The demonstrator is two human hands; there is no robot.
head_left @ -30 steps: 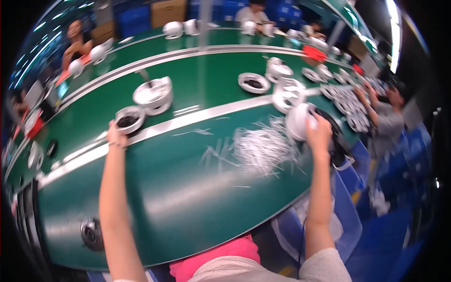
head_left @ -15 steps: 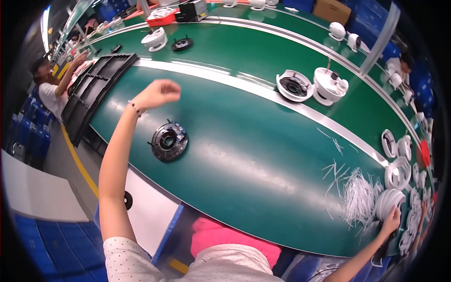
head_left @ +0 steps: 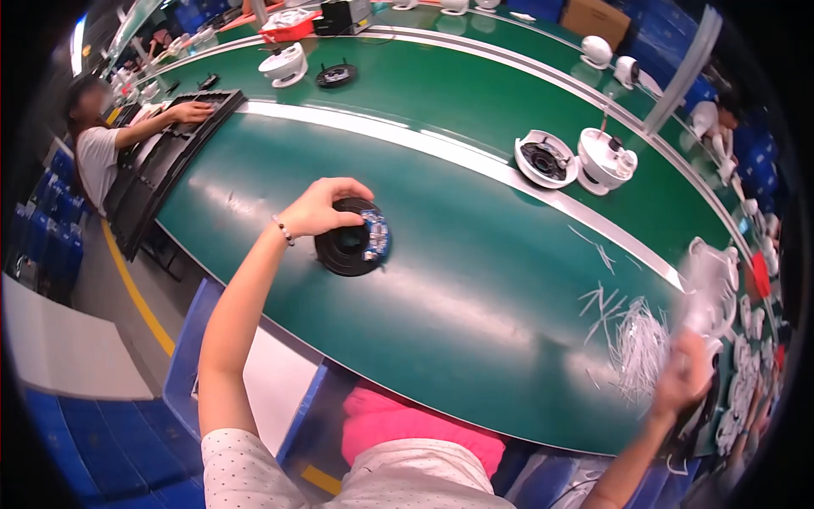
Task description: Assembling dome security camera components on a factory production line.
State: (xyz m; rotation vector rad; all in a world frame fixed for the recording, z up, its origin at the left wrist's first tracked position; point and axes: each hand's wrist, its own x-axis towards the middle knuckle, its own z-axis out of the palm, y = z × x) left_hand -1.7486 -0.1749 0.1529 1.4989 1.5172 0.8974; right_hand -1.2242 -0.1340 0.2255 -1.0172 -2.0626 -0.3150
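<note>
My left hand (head_left: 320, 208) grips the rim of a round black plastic disc (head_left: 341, 260) with a hole in its middle, over the green work surface. A small blue circuit board (head_left: 376, 237) sits on the disc's right side. At the far right my right hand (head_left: 683, 373) is smeared by motion, its fingers closed around a white plastic housing (head_left: 702, 297), also blurred. Just left of that hand lies a heap of thin white strips (head_left: 638, 346), with several strays around it.
On the green belt (head_left: 441, 93) stand a white bowl-shaped housing (head_left: 545, 159) with black insides and a white round base (head_left: 606, 161). White parts crowd the right edge. A black tray rack (head_left: 161, 182) stands at left, where a co-worker's hand (head_left: 192, 112) reaches over it.
My left hand came down and took the black disc, which has shifted right and turned. My right hand raised a white housing. Belt items slid right. The co-worker's arm lowered to the rack.
</note>
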